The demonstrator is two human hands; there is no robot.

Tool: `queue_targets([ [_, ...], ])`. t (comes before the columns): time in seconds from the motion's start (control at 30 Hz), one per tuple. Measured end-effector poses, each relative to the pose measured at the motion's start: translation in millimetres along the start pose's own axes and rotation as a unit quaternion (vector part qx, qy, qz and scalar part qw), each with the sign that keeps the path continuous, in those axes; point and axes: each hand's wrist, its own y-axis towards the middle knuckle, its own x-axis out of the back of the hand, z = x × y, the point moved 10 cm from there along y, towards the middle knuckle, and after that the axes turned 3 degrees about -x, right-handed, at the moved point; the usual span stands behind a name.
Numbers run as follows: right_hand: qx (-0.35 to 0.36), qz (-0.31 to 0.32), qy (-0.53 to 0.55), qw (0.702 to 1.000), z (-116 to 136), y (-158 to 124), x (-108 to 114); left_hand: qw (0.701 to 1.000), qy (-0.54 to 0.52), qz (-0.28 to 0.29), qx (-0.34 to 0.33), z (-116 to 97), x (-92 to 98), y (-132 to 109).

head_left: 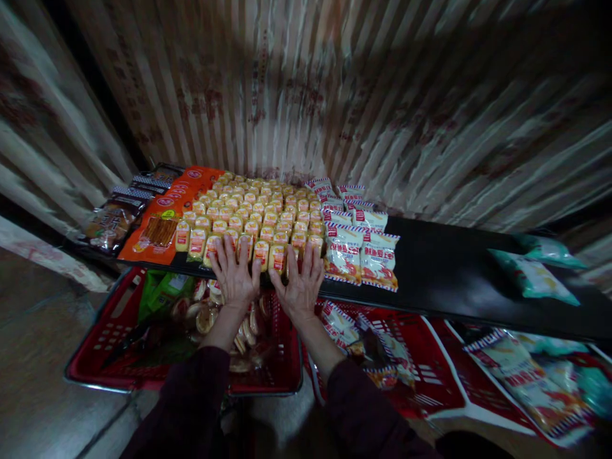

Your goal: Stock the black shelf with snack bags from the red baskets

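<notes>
Striped sheeting (239,95) rises behind a black shelf (440,261); small yellow wrapped packs (251,213) stand there in tight rows, and my left hand (236,277) and right hand (301,287), fingers spread wide, meet the front row; an orange packet (176,194) hems the packs in on the left, white snack bags (361,248) on the right; below sits a loaded red basket (93,354).

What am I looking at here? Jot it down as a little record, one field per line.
Left hand: left hand spread, fingers at the front row of small yellow packs
Right hand: right hand spread, at the same row
Surface: black shelf
Left of packs: orange bag, dark packets
Right of packs: white packets, then green packets
Below: red baskets holding snacks
</notes>
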Motion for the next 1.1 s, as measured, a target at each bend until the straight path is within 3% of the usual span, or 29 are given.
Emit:
queue_targets([
  [0.27, 0.012, 0.003, 0.065, 0.998, 11.0, -11.6, 24.7, 0.999, -0.022, 0.001, -0.032, -11.2, 9.0, -2.5],
  [0.4, 0.064, 0.017, 0.129, 0.989, 26.7, -45.2, 38.3, 0.997, -0.049, -0.033, -0.046, -10.7, 30.2, -2.5],
  [0.57, 0.064, 0.126, 0.217, 0.966, 34.2, -100.8, 30.8, 0.989, -0.12, -0.08, -0.035, -14.0, 68.3, -20.0],
  [0.6, 0.048, 0.144, 0.236, 0.96, 32.4, -110.6, 28.8, 0.988, -0.137, -0.063, -0.023, -17.8, 68.9, -28.2],
  [0.67, 0.002, 0.174, 0.27, 0.947, 25.2, -127.9, 24.5, 0.988, -0.149, 0.028, 0.03, -25.0, 53.7, -50.6],
  [0.73, -0.041, 0.193, 0.291, 0.936, 16.1, -143.1, 21.0, 0.969, -0.137, 0.194, 0.067, -38.5, 19.2, -83.7],
  [0.83, -0.067, 0.238, 0.298, 0.922, 8.1, -162.7, 14.7, 0.895, -0.124, 0.415, 0.102, -53.5, -27.0, -142.2],
  [0.93, -0.07, 0.259, 0.292, 0.918, 2.6, -173.0, 16.1, 0.886, -0.109, 0.441, 0.095, -57.6, -33.3, -162.1],
  [1.1, -0.076, 0.264, 0.301, 0.913, -3.6, -175.9, 29.4, 0.899, -0.089, 0.423, 0.071, -60.6, -14.8, -178.1],
])
